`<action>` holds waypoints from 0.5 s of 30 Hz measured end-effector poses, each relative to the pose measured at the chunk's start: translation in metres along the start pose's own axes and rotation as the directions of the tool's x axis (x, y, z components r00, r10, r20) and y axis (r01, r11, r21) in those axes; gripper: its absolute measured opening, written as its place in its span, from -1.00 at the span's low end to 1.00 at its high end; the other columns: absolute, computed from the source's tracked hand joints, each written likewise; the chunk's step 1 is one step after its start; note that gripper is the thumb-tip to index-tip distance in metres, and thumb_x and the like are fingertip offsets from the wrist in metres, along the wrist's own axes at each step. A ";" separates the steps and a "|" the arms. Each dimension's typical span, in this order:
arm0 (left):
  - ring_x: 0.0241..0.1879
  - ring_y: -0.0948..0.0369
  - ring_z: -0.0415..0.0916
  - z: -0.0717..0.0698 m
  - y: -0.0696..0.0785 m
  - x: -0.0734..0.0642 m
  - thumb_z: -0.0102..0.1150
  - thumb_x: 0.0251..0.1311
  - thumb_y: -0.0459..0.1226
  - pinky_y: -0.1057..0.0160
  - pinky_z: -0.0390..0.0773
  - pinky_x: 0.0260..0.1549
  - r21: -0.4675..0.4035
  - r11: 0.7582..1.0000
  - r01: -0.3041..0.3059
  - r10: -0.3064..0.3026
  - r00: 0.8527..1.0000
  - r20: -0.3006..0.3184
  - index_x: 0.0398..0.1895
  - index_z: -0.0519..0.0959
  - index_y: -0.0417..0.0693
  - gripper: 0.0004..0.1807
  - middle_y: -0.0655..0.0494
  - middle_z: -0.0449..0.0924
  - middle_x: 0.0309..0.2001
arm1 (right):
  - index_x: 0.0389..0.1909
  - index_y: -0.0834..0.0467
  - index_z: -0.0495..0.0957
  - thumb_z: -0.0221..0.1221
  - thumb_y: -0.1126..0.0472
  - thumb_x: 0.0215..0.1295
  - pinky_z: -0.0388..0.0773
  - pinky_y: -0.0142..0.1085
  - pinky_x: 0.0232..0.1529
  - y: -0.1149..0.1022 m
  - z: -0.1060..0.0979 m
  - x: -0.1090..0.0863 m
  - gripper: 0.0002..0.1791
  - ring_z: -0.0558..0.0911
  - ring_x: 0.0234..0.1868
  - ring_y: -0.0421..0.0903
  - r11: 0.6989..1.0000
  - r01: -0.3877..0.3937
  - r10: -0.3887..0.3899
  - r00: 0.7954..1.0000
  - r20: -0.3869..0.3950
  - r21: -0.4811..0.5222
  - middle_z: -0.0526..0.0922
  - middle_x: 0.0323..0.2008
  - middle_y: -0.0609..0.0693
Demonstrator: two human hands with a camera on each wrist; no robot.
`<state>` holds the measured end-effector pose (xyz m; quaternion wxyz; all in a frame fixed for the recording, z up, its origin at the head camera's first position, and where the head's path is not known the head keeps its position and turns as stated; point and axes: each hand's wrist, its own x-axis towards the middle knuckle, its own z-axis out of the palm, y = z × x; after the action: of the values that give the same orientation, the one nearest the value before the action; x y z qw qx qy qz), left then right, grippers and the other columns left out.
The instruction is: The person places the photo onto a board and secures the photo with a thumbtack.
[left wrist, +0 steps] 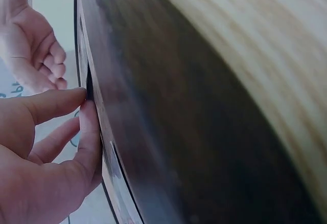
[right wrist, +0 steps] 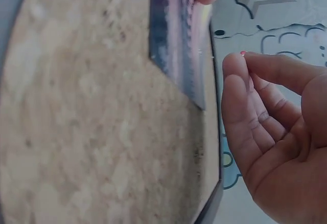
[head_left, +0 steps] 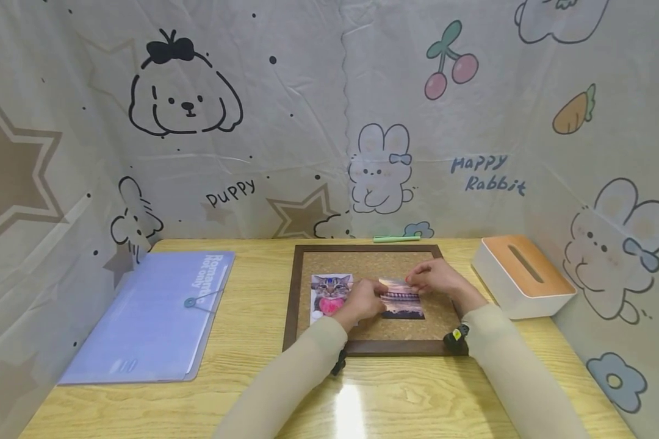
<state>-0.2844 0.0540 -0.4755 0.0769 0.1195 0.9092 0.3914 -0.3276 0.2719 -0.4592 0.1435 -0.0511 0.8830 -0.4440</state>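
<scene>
A cork board (head_left: 373, 347) in a dark wooden frame lies on the table. On its right part is a photo of a purple sunset sky (head_left: 403, 300), its left edge pinched between thumb and fingers of my left hand (head_left: 365, 299). Thumb and forefinger of my right hand (head_left: 436, 277) pinch a small red pin (right wrist: 243, 53) over the photo's top edge; only a red speck of it shows. Left of my left hand, a cat photo with a pink heart (head_left: 331, 292) lies on the cork, partly covered by that hand.
A blue document folder (head_left: 143, 317) with a string closure lies at the left. At the right stands a white tissue box (head_left: 516, 286) with a wooden lid. Behind the board, a green pen (head_left: 396, 239) lies near the patterned curtain (head_left: 296, 122).
</scene>
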 end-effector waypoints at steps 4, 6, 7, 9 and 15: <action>0.34 0.03 0.45 0.001 0.001 -0.001 0.40 0.00 -0.43 0.11 0.38 0.38 0.024 1.000 -0.008 0.007 1.000 0.013 0.08 0.69 -0.07 -0.52 -0.06 0.55 0.29 | -0.09 0.33 0.66 0.16 0.25 0.42 0.69 -0.34 -0.32 0.003 0.003 0.006 -0.76 0.67 -0.38 -0.19 1.000 -0.024 0.024 0.999 0.043 -0.004 0.74 -0.32 0.05; 0.30 0.03 0.48 0.001 0.002 -0.001 0.38 0.00 -0.44 0.11 0.41 0.35 0.034 0.999 -0.017 0.016 1.000 0.019 0.08 0.69 -0.09 -0.53 -0.05 0.58 0.26 | -0.10 0.33 0.66 0.16 0.25 0.42 0.69 -0.35 -0.33 0.004 0.005 0.008 -0.77 0.67 -0.38 -0.19 0.999 -0.038 0.039 0.997 0.059 -0.009 0.73 -0.34 0.03; 0.28 0.04 0.49 0.002 0.002 -0.002 0.38 0.00 -0.45 0.11 0.43 0.33 0.037 0.999 -0.022 0.021 1.000 0.020 0.07 0.69 -0.10 -0.53 -0.05 0.60 0.23 | -0.10 0.32 0.66 0.17 0.25 0.42 0.69 -0.35 -0.33 0.004 0.006 0.009 -0.77 0.67 -0.38 -0.19 0.999 -0.049 0.049 0.997 0.063 -0.009 0.73 -0.34 0.03; 0.23 0.05 0.52 0.002 0.002 -0.002 0.36 0.00 -0.46 0.11 0.46 0.29 0.040 0.999 -0.030 0.029 0.999 0.022 0.07 0.69 -0.11 -0.53 -0.05 0.64 0.18 | -0.11 0.31 0.67 0.17 0.23 0.42 0.69 -0.35 -0.33 0.003 0.007 0.010 -0.77 0.67 -0.37 -0.19 0.998 -0.058 0.059 0.995 0.074 -0.024 0.73 -0.34 0.01; 0.24 0.05 0.49 0.000 0.003 -0.002 0.36 0.01 -0.46 0.11 0.44 0.31 0.040 0.999 -0.018 0.017 1.000 0.020 0.08 0.69 -0.10 -0.53 -0.06 0.62 0.17 | -0.14 0.24 0.69 0.22 0.18 0.39 0.62 -0.39 -0.38 0.000 0.009 0.016 -0.79 0.62 -0.41 -0.20 0.994 -0.072 0.078 0.994 0.075 -0.080 0.70 -0.40 -0.03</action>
<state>-0.2823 0.0557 -0.4733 0.0803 0.1327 0.9149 0.3727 -0.3398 0.2620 -0.4678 0.1926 -0.0406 0.8945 -0.4014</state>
